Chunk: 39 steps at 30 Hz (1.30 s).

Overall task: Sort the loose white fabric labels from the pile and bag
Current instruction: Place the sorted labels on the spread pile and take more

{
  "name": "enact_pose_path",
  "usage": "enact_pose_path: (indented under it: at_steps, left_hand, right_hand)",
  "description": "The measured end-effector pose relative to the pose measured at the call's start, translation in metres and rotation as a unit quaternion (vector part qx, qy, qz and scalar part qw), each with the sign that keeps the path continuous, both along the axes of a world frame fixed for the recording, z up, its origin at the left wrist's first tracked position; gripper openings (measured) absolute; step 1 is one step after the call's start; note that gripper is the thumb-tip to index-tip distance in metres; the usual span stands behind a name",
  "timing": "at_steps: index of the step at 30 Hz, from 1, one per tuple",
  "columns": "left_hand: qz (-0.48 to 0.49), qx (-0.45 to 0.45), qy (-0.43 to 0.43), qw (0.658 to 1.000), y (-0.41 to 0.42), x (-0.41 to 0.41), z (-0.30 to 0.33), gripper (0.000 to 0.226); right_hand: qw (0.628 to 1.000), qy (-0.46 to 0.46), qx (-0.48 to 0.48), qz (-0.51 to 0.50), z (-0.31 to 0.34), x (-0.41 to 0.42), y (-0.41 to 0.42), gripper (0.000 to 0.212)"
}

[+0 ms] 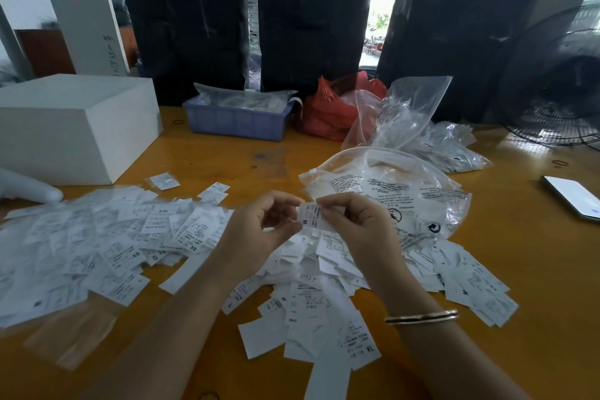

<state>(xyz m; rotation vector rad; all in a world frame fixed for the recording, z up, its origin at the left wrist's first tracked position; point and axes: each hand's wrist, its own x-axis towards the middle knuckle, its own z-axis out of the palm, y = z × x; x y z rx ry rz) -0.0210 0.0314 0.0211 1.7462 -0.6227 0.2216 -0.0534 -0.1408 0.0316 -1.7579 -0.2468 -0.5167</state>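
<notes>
Loose white fabric labels [107,250] printed with sizes lie spread over the yellow table [535,269] in a wide pile, left, centre and right. Above the pile's middle, my left hand [259,230] and my right hand [354,224] both pinch one small white label marked M [308,214] between thumb and fingers. Just behind the hands lies a clear zip bag [406,191] with black print, its mouth facing left. My right wrist wears a thin bangle.
A white box [74,127] stands at the back left, a blue crate [240,120] and a red plastic bag [331,110] behind centre. More clear bags [409,114] stand upright at the right. A phone [571,196] lies near the right edge, a fan [558,81] behind it.
</notes>
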Motion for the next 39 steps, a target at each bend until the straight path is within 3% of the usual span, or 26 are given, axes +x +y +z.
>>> enact_pose_path:
  at_steps: [9, 11, 15, 25, 27, 29, 31, 33, 36, 38, 39]
  left_hand:
    - [-0.024, 0.015, 0.027, 0.999, -0.002, -0.001, -0.001, 0.029]
    - [-0.019, 0.008, 0.032, 0.999, -0.003, -0.002, -0.001, 0.032]
    - [0.02, -0.038, 0.038, 0.998, -0.001, 0.0, 0.001, 0.031]
    - [0.059, -0.02, 0.043, 0.997, 0.003, 0.002, 0.001, 0.029]
    - [0.122, -0.041, 0.039, 0.991, 0.008, 0.004, 0.005, 0.026]
    - [0.215, -0.047, 0.028, 0.975, 0.016, 0.008, 0.009, 0.02]
    - [0.308, -0.026, -0.004, 0.951, 0.027, 0.013, 0.01, 0.019]
    - [0.384, 0.014, -0.04, 0.922, 0.038, 0.019, 0.008, 0.022]
    - [0.444, 0.116, -0.046, 0.887, 0.053, 0.029, -0.002, 0.027]
    - [0.461, 0.186, -0.023, 0.867, 0.059, 0.032, -0.009, 0.03]
    - [0.47, 0.224, -0.013, 0.854, 0.06, 0.033, -0.012, 0.032]
  right_hand:
    - [0.985, -0.016, -0.17, 0.012, 0.0, -0.002, 0.0, 0.029]
    - [0.989, 0.015, -0.149, 0.004, -0.001, -0.001, 0.002, 0.031]
    - [0.997, 0.061, -0.012, -0.036, -0.001, 0.003, -0.002, 0.022]
    - [0.988, 0.1, -0.105, 0.047, -0.01, 0.002, 0.01, 0.028]
    - [0.994, 0.073, -0.079, -0.004, -0.002, 0.011, 0.0, 0.022]
    - [0.989, 0.01, -0.08, -0.125, 0.011, 0.029, -0.019, 0.02]
    - [0.964, -0.017, -0.128, -0.233, 0.024, 0.051, -0.041, 0.023]
    - [0.931, 0.033, -0.221, -0.288, 0.029, 0.074, -0.068, 0.027]
    - [0.83, 0.204, -0.445, -0.269, 0.017, 0.095, -0.102, 0.024]
    - [0.772, 0.274, -0.526, -0.23, 0.008, 0.095, -0.109, 0.022]
    - [0.762, 0.278, -0.54, -0.223, 0.004, 0.094, -0.109, 0.02]
